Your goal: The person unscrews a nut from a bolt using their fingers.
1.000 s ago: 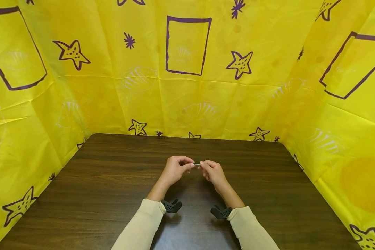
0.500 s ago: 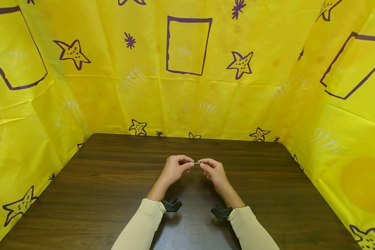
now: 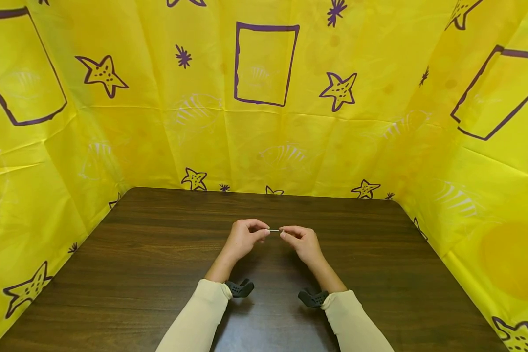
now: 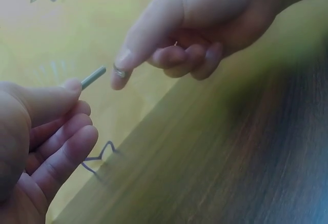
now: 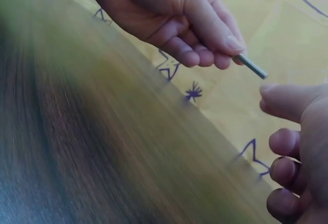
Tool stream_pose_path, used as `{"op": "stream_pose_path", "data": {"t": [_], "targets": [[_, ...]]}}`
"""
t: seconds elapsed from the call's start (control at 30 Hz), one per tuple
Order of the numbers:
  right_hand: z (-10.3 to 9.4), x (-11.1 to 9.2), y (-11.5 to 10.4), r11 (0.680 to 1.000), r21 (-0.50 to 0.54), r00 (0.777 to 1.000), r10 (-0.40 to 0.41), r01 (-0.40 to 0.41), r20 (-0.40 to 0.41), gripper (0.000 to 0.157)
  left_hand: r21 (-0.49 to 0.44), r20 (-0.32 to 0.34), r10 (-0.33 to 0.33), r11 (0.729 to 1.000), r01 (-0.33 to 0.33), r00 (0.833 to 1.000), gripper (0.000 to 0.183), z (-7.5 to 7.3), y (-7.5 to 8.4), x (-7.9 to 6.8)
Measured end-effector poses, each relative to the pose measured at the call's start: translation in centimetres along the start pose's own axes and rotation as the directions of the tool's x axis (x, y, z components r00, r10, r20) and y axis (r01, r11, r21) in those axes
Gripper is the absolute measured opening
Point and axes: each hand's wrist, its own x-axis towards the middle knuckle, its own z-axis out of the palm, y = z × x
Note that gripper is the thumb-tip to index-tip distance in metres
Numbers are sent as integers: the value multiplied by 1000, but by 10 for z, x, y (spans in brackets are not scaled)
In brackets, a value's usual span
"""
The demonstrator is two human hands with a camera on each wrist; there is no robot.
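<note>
Over the middle of the table, my left hand (image 3: 243, 238) pinches a thin grey metal rod (image 5: 253, 66) between thumb and forefinger. One end of the rod sticks out toward the right hand; the other is hidden in the fingertips. My right hand (image 3: 307, 243) faces it, thumb and forefinger pinching a small shiny metal nut (image 4: 119, 72), partly covered by the fingertips. In the left wrist view a short gap separates the nut from the rod's free tip. The right hand's other fingers are loosely curled.
Both hands are above a dark wood-grain table (image 3: 158, 254). A yellow cloth (image 3: 264, 132) printed with starfish and fish surrounds its back and sides. Black wrist mounts (image 3: 241, 288) sit at the cuffs of the cream sleeves (image 3: 198, 318).
Earlier the right fingers were at the rod's end. Now my left hand has drawn slightly left with the rod, and the right fingertips with the nut are apart from its tip.
</note>
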Motion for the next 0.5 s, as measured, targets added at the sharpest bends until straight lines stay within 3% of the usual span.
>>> {"op": "stream_pose_path", "data": {"t": [0.13,0.27,0.5], "targets": [[-1,0,4,988,-150,1000,-27,29,11,15,40,2,-24,999,24,1000,4,-2,-4,0],[-4,-2,7,956,-290,998,-41,51,41,14,80,4,-39,996,39,999,5,-3,-10,-1],[-10,-2,12,901,-428,995,-39,75,92,14,100,0,-61,993,60,998,7,-5,-17,-2]]}}
